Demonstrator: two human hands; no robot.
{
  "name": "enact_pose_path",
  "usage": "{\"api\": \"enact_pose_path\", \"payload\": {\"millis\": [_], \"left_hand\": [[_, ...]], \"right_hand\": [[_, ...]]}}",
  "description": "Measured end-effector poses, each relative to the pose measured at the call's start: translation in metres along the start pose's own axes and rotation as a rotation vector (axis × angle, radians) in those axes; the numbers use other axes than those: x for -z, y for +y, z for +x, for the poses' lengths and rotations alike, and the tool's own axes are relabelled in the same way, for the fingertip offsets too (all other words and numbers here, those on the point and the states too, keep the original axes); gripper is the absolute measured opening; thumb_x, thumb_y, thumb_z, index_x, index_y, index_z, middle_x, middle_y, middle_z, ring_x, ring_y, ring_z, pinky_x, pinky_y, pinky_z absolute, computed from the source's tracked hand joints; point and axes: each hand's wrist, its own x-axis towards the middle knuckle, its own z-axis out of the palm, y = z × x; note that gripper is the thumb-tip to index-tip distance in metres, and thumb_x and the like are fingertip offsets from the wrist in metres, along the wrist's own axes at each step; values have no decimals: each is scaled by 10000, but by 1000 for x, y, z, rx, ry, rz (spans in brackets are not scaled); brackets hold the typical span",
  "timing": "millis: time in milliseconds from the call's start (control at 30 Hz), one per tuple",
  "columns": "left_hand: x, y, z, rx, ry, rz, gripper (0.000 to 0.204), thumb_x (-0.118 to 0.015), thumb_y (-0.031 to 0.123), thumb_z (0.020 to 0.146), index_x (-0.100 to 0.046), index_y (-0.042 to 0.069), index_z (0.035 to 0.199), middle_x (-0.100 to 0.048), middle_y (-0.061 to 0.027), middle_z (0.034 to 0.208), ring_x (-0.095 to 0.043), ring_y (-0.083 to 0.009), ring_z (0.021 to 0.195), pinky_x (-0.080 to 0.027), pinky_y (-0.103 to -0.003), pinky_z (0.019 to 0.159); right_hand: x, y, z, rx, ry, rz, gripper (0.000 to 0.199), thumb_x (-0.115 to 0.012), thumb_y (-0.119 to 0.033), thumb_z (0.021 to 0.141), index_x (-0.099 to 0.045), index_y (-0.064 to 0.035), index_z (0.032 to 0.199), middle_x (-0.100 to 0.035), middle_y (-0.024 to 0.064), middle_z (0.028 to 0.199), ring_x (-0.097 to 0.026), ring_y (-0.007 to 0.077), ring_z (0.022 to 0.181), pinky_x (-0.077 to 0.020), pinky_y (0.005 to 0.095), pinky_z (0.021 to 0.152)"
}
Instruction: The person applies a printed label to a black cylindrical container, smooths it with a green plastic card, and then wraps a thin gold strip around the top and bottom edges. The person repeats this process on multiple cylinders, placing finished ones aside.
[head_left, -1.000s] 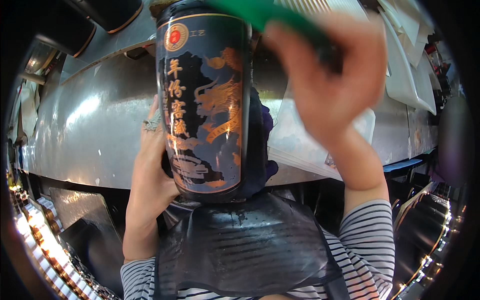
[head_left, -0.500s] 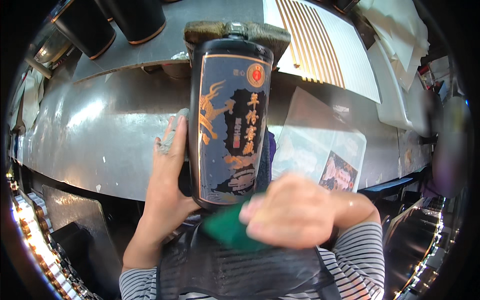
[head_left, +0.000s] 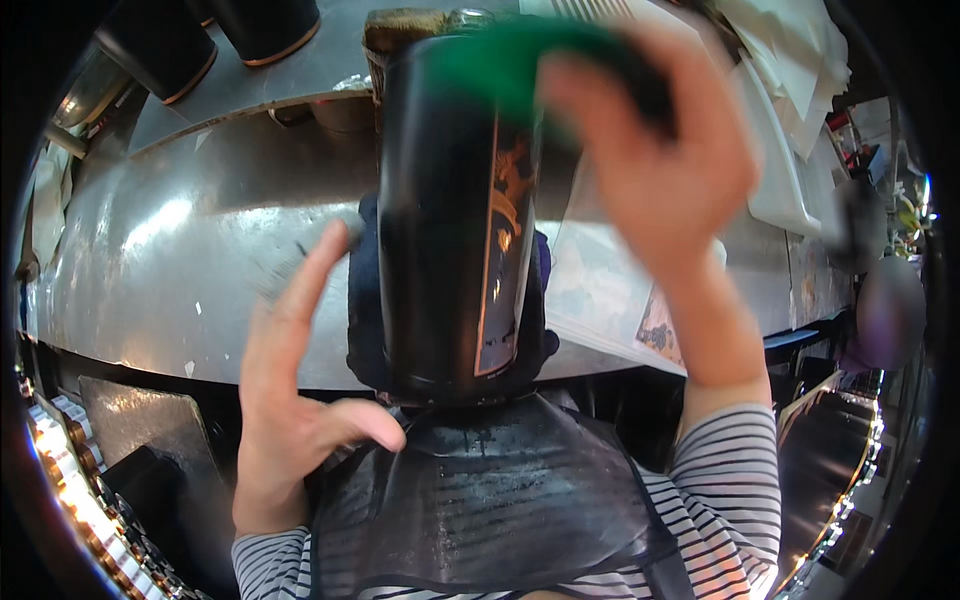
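A large black bottle (head_left: pixel 435 250) lies in front of me with its neck pointing away. It rests on a dark padded cradle (head_left: pixel 362 340). The decorated dark label (head_left: pixel 508 260), with its gold edge line and dragon picture, shows on the bottle's right side. My right hand (head_left: pixel 690 160) grips a green scraper (head_left: pixel 480 65), smeared by motion, over the far end of the bottle. Left of the bottle, my left hand (head_left: pixel 285 375) is open, thumb and fingers apart and free of the bottle. Something greyish covers its blurred fingertips.
Beneath everything is a metal table (head_left: pixel 130 270). Black cylindrical containers (head_left: pixel 165 50) stand at the far left. A clear sheet with printed labels (head_left: pixel 600 300) lies to the right, near a white tray (head_left: pixel 780 170). A worn block (head_left: pixel 400 30) supports the bottle's neck end.
The bottle has turned, carrying its label toward the right. My right hand has swung from the near end to the far end with the scraper. My left hand has come off the bottle.
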Motion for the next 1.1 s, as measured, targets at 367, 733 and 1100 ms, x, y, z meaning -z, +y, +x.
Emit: {"api": "enact_pose_path", "payload": {"millis": [367,733,1100], "left_hand": [[-7,12,44,-79,220,-127,562,-495,394,945,-448,-44,1294,-477,-193,1323,-478,-277,1221,-358,-423,1035],[-41,93,107,-229,17,173,239,-567,155,892,-636,-24,1035,-625,-160,1093,-566,-287,1072,-419,-364,940],[-81,116,146,611,-680,-640,182,-526,37,908,-578,-76,1041,-634,-80,965,-595,-96,863,-484,-240,769]], "right_hand": [[43,-51,-89,-310,-224,818,135,-558,-81,887,-594,35,945,-622,129,850,-610,219,756,-495,305,671],[67,130,-128,-104,44,-558,217,-775,-150,665,-678,-101,853,-521,-3,622,-503,156,584,-410,288,518],[103,6,-72,103,13,-74,232,-739,-181,660,-660,-55,838,-587,-6,723,-527,114,599,-410,219,502]]}}
